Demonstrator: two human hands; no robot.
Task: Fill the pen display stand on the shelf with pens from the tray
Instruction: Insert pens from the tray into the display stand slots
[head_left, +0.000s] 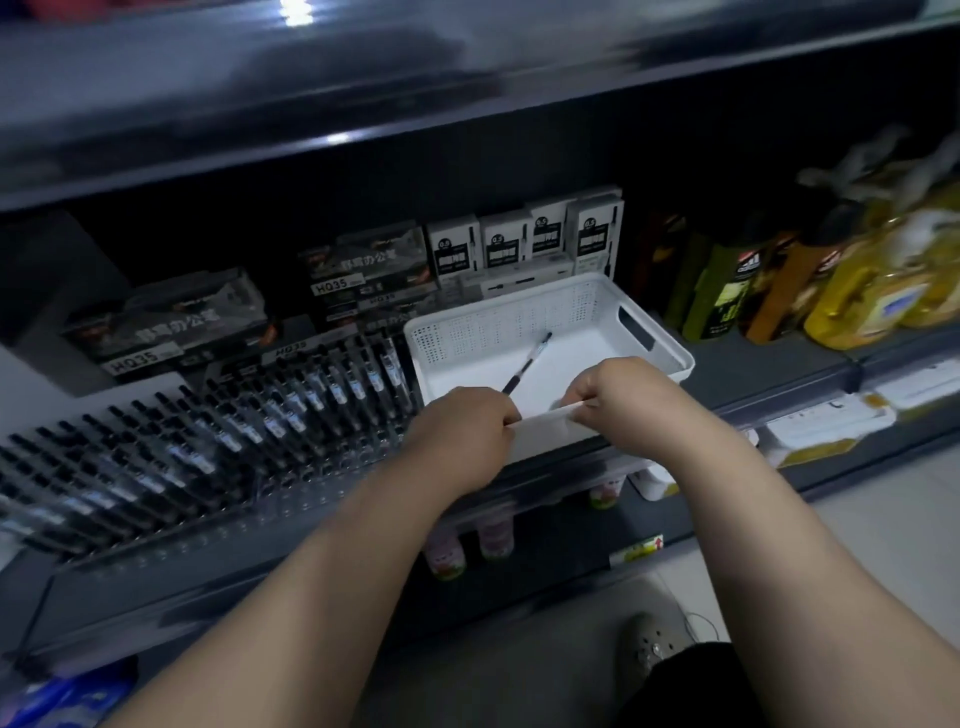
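A white perforated tray (587, 312) stands on the dark shelf, right of centre. One black pen (529, 361) lies slanted on its floor. My left hand (462, 431) and my right hand (621, 400) both grip the tray's near rim, fingers curled over it. To the left, the clear pen display stand (291, 467) slopes toward me, with several rows of black pens (249, 415) in its slots. The front rows of the stand look bare.
Boxes of pens (363, 275) and white refill packs (524, 241) stand behind the stand and tray. Yellow and green bottles (852, 291) fill the shelf to the right. An upper shelf (363, 104) overhangs. Small bottles (496, 535) sit on the shelf below. A shoe (649, 644) is on the floor.
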